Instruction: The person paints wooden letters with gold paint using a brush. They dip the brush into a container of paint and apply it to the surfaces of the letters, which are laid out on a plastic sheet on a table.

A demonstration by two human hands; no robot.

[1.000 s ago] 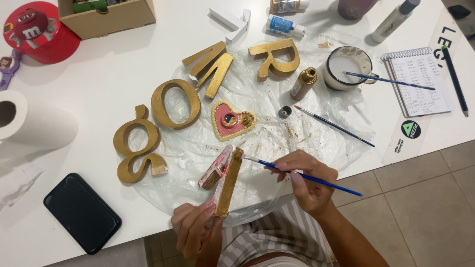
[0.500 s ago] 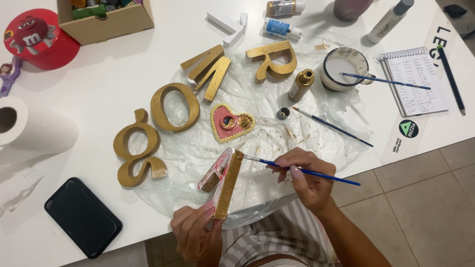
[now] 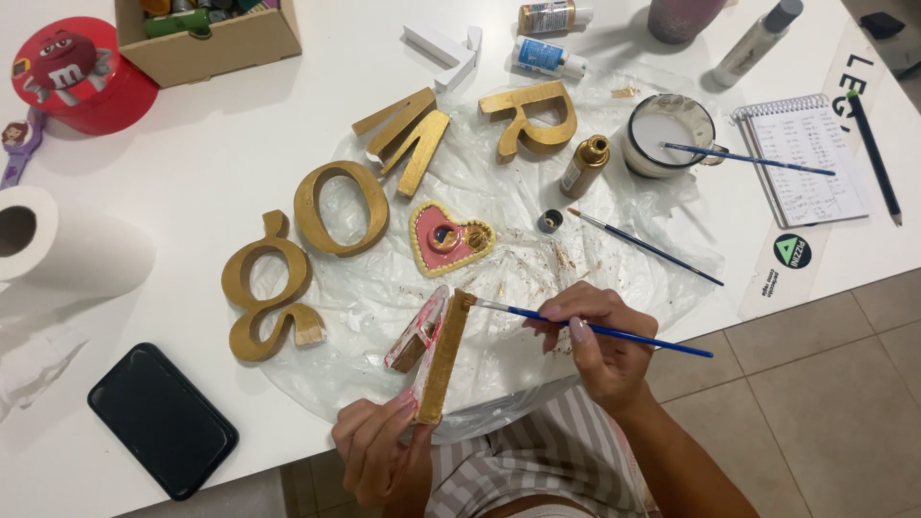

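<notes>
My left hand (image 3: 379,451) grips the near end of a wooden letter piece (image 3: 443,355) with a gold-painted edge and pink-smeared sides, held tilted over a clear plastic sheet (image 3: 499,240). My right hand (image 3: 600,341) holds a blue-handled paintbrush (image 3: 595,328), its tip touching the far end of the gold edge. Gold wooden letters lie beyond: a curly one (image 3: 264,288), a round one (image 3: 341,206), an angular one (image 3: 408,134) and another (image 3: 532,115). A pink heart with gold rim (image 3: 449,238) sits between them.
A small gold paint bottle (image 3: 585,165), its cap (image 3: 549,222), a second brush (image 3: 643,247) and a cup of white liquid with a brush (image 3: 672,134) stand right. A notebook (image 3: 806,158), black phone (image 3: 163,419), paper roll (image 3: 67,249), red tin (image 3: 82,72) and cardboard box (image 3: 206,38) surround them.
The brush tip has slid a little along the gold edge of the held letter. Both hands stay in nearly the same place.
</notes>
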